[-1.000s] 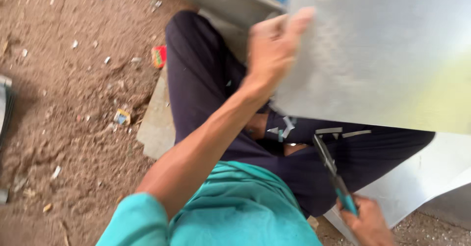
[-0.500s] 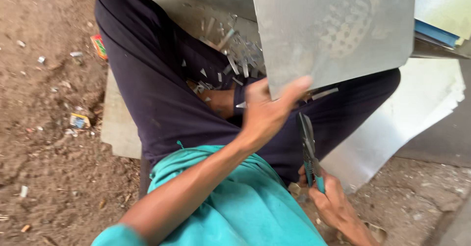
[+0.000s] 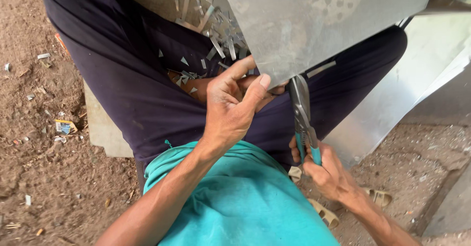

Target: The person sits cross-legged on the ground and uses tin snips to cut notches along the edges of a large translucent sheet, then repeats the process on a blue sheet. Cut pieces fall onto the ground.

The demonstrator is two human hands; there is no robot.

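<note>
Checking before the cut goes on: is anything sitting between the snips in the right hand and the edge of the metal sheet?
Nothing visible does. The snips in the right hand meet the lower edge of the metal sheet directly. The left hand grips that edge just beside the blades, thumb close to them; the offcut strips lie on the lap, apart.

We are seeing a dull grey metal sheet (image 3: 314, 25) tilting over the lap, its lower corner meeting the dark blades of teal-handled tin snips (image 3: 302, 118), which are standing nearly upright just below its edge.
</note>
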